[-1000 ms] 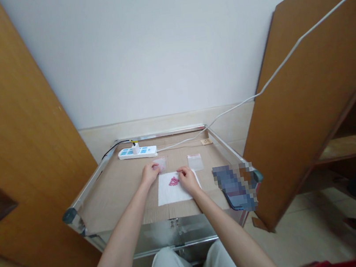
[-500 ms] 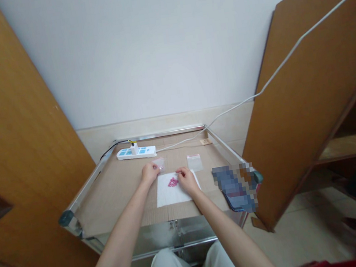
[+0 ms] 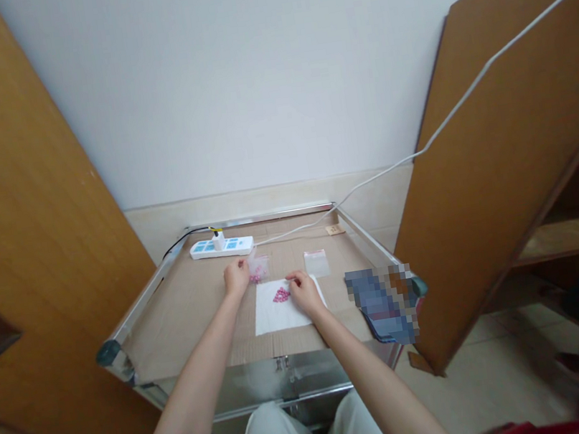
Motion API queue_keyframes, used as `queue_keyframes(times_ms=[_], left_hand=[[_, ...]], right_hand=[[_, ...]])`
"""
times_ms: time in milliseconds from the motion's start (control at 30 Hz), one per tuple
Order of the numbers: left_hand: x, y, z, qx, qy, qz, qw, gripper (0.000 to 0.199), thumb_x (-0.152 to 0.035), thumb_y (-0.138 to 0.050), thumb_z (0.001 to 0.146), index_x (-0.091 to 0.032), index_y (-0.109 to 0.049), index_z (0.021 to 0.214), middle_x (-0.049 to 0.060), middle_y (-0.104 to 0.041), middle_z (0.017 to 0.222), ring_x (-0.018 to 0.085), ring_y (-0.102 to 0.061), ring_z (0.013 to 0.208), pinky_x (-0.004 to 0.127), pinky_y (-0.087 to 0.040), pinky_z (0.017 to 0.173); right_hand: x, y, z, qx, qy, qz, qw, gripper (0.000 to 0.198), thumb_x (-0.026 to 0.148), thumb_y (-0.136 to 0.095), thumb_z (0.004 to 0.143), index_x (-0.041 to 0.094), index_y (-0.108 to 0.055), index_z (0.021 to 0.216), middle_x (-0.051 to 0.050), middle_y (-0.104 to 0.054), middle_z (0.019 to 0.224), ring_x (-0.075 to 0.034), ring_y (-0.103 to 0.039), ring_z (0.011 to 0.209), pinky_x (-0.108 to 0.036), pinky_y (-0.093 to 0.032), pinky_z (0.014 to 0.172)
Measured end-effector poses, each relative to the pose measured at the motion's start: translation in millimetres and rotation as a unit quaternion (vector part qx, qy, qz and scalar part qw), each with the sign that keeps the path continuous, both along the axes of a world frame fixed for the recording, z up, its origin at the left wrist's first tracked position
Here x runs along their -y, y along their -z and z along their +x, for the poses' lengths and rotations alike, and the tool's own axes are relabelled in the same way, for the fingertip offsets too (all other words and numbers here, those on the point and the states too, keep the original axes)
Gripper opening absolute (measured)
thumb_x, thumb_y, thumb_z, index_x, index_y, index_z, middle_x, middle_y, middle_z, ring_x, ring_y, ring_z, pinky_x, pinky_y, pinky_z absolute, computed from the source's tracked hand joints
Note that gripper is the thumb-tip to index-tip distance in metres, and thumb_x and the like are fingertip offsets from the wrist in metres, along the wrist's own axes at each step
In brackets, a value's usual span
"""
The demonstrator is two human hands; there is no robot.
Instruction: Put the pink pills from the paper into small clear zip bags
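Observation:
My left hand [image 3: 237, 277] pinches the left edge of a small clear plastic bag [image 3: 260, 265] with pink beads gathered at its bottom. On the white paper [image 3: 269, 321] lies a small heap of pink beads [image 3: 280, 295]. My right hand [image 3: 305, 293] is over the paper's right side, just beside the heap. Its fingers are curled together, and whatever may be between them is too small to make out. A second clear plastic bag [image 3: 317, 263] lies flat behind my right hand and looks flattened.
A white power strip [image 3: 222, 247] with a plug sits at the back left, its white cable running right. A blurred-out dark blue item [image 3: 382, 308] lies at the right edge. Metal rails border the cardboard-covered cart top [image 3: 175, 328]. Wooden panels stand on both sides.
My left hand has shifted slightly left and up along the bag, so the pink beads inside show more. My right hand and the heap look nearly the same.

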State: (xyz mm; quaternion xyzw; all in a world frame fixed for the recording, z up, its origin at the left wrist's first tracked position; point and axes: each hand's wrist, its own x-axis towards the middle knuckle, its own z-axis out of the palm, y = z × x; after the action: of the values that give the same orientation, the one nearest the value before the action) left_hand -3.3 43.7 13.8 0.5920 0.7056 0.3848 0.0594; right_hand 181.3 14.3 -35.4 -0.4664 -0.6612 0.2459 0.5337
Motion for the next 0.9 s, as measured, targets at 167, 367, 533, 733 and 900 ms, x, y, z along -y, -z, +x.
queue_keyframes(times_ms=[167,367,533,733,900], left_hand=[[1.0,3.4,-0.8,0.027,0.022,0.024,0.999,0.014,-0.017,-0.045,0.064,-0.015,-0.056,0.073,0.003,-0.061,0.073,0.015,-0.056,0.071,0.022,-0.040,0.063],[4.5,6.7,4.2,0.011,0.052,0.053,0.997,0.017,-0.011,-0.040,0.063,-0.016,-0.055,0.070,0.000,-0.058,0.062,0.013,-0.053,0.058,0.021,-0.037,0.055],[3.3,5.9,5.1,-0.005,0.088,0.016,0.996,0.022,-0.007,-0.038,0.063,-0.014,-0.058,0.059,0.002,-0.060,0.057,0.015,-0.055,0.059,0.024,-0.039,0.059],[-0.2,9.4,7.6,-0.024,0.112,-0.007,0.993,0.026,-0.003,-0.043,0.060,-0.015,-0.063,0.072,0.006,-0.064,0.082,0.016,-0.056,0.081,0.026,-0.039,0.076],[0.1,11.1,8.7,-0.071,0.105,0.003,0.992,0.031,-0.005,-0.046,0.061,-0.013,-0.059,0.088,0.008,-0.059,0.096,0.017,-0.051,0.092,0.027,-0.036,0.084]], right_hand=[[0.4,0.8,0.1,-0.006,-0.002,0.006,1.000,0.022,0.008,-0.039,0.063,0.016,-0.058,0.072,-0.003,-0.055,0.075,-0.013,-0.050,0.072,-0.024,-0.039,0.068],[0.8,-0.3,1.1,-0.004,-0.003,0.016,1.000,0.022,0.008,-0.039,0.063,0.016,-0.058,0.072,-0.004,-0.055,0.076,-0.014,-0.050,0.075,-0.025,-0.039,0.070],[1.5,-1.3,1.4,-0.001,-0.003,0.016,1.000,0.022,0.008,-0.039,0.063,0.017,-0.057,0.071,-0.003,-0.055,0.076,-0.014,-0.050,0.076,-0.025,-0.039,0.072],[1.5,-1.1,1.7,0.007,0.000,0.014,1.000,0.022,0.007,-0.038,0.063,0.015,-0.057,0.072,-0.004,-0.055,0.077,-0.014,-0.050,0.075,-0.026,-0.040,0.072],[2.6,-2.2,1.9,0.007,0.001,0.018,1.000,0.023,0.007,-0.039,0.063,0.016,-0.057,0.072,-0.004,-0.055,0.076,-0.014,-0.051,0.074,-0.026,-0.040,0.071]])
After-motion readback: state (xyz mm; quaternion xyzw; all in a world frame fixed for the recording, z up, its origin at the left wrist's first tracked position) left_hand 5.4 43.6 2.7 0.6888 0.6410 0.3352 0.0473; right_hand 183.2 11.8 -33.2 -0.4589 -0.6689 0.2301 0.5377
